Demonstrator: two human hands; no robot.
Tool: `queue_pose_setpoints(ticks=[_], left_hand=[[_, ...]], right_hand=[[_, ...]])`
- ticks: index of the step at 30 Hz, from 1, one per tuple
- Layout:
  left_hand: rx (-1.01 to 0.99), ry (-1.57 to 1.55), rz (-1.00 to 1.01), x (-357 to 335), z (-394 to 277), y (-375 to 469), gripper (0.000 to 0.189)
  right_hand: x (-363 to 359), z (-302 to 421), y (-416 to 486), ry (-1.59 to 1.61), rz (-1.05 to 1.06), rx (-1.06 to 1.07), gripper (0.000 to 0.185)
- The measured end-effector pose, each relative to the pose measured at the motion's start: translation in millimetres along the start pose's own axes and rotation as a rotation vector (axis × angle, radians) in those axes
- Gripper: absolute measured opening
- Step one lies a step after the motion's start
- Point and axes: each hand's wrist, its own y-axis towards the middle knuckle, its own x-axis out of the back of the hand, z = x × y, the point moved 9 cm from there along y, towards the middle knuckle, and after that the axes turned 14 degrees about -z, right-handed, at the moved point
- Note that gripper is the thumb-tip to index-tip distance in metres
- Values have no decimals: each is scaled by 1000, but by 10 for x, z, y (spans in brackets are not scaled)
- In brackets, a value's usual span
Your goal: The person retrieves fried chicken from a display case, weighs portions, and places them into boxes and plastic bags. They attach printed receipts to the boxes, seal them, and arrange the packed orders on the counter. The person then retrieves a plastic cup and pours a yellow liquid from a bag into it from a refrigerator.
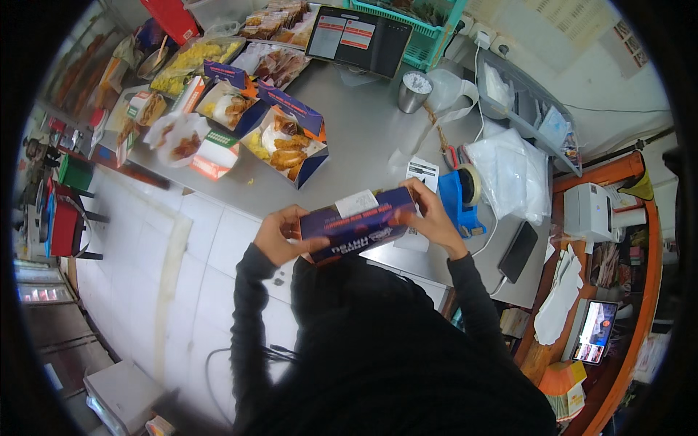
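Observation:
A closed dark-blue cardboard food box (357,223) with a white paper label on its top edge is held between both hands, in front of the body at the edge of a steel table (360,147). My left hand (286,234) grips its left end, and my right hand (431,218) grips its right end. Beyond it stand two open blue food boxes, the nearer (286,144) and the farther (228,106), holding rice, fried pieces and something yellow. A printed paper slip (422,170) lies partly behind my right hand.
A blue tape dispenser (455,201), a plastic-wrapped pack (512,174) and a black phone (518,252) lie to the right. A tablet (358,41) and a metal cup (414,92) stand at the back. Small open cartons (216,153) and a plastic bag (177,139) are at left.

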Motion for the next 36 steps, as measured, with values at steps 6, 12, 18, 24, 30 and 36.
queue_pose_setpoints(ticks=[6,12,18,24,30,36], left_hand=[[81,-235,-413,103,666,277,34],[227,-195,-696,125,1399,346,53],[274,176,-1044,243,1465,-26,50],[3,-82,-894,126,887,-55,34],[-451,-149,-907,103,250,-31,25],[-489,-216,-831,69,266,129,34]], right_hand=[[-193,-725,186,-3,-374,-227,37],[-376,-956,115,-248,-465,-238,37],[-592,-767,133,-281,-356,-5,30],[-548,-778,46,-283,-347,-166,34],[-430,-499,144,61,-326,-140,36],[-459,-334,102,286,-340,35,39]])
